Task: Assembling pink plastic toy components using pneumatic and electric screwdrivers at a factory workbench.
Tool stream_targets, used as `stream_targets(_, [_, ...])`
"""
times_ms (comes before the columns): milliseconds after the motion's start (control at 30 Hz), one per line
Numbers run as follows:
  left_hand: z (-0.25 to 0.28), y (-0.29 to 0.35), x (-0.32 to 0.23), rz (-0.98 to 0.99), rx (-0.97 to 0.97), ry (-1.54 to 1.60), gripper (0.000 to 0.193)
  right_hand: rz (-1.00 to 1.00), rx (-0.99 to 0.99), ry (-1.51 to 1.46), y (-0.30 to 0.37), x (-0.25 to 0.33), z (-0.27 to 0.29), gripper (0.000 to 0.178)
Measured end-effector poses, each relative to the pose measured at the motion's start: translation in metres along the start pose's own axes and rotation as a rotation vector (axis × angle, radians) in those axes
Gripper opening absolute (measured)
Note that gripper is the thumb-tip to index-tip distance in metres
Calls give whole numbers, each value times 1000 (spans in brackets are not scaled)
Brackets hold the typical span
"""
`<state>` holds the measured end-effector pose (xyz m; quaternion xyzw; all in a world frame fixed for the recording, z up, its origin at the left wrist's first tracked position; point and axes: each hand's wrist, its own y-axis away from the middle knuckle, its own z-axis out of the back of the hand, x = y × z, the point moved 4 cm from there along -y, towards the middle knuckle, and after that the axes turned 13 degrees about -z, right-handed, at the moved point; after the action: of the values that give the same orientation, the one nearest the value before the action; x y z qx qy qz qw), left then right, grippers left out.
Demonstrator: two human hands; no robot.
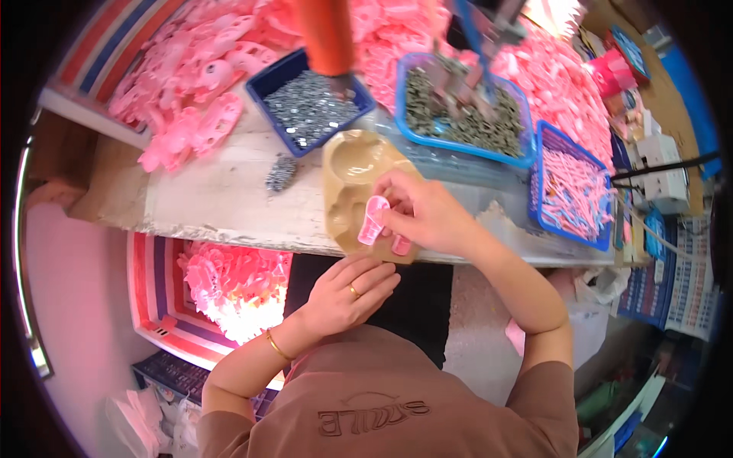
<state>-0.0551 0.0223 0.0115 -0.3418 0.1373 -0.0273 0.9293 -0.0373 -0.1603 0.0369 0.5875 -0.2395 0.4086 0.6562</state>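
Observation:
My right hand (427,210) pinches a small pink plastic part (372,221), rounded at one end, above a tan moulded block (336,179) with hollows in its top. A second bit of pink plastic (402,244) shows just below those fingers; I cannot tell if it is held or lies on the block. My left hand (347,294), wearing a ring and a bracelet, lies with its fingers stretched out at the block's near edge. It holds nothing that I can see. Beyond the block hangs an orange cylindrical tool (324,34), its tip over the dark blue tray (261,105) of small metal pieces.
A small metal heap (281,173) sits left of the block. Behind it stands a light blue tub (466,151) of grey-green bits; rightward, a blue basket (569,231) holds pink sticks. Pink parts (206,76) pile along the back. A striped bin (149,286) stands below the worktop.

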Motion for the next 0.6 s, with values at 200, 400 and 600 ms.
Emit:
stream_targets(200, [46,31,56,180,-124,-173,34,496,-324,624,-18,-5,-13,32])
stream_targets(400, [117,83,181,587,-82,-701,44,284,-311,526,-3,16,-12,34])
stream_targets(600, [131,86,217,591,-34,-607,29,303,-283,453,-3,12,-13,27])
